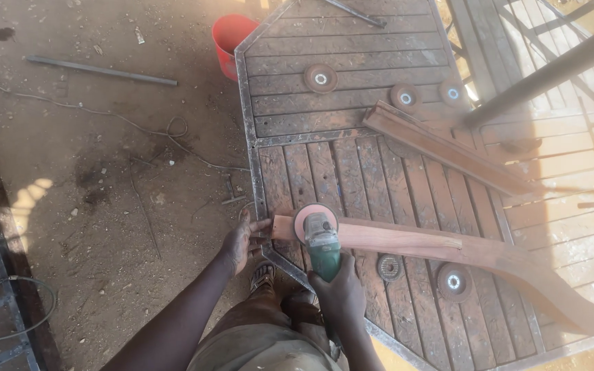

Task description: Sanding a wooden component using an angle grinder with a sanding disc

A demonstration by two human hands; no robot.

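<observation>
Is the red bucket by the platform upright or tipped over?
Upright: the red bucket stands on the dirt ground, its open mouth facing up. Contents cannot be told.

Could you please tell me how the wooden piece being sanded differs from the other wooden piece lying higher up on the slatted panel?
The wooden piece being sanded is flat, with a curved, widening far end; the upper wooden piece is straight and channel-shaped. The sanded piece is pinned by the left hand and touched by the angle grinder in the right hand; the upper piece lies untouched. The sanded one looks paler and redder, the upper one browner. Both rest on the slatted panel.
</observation>
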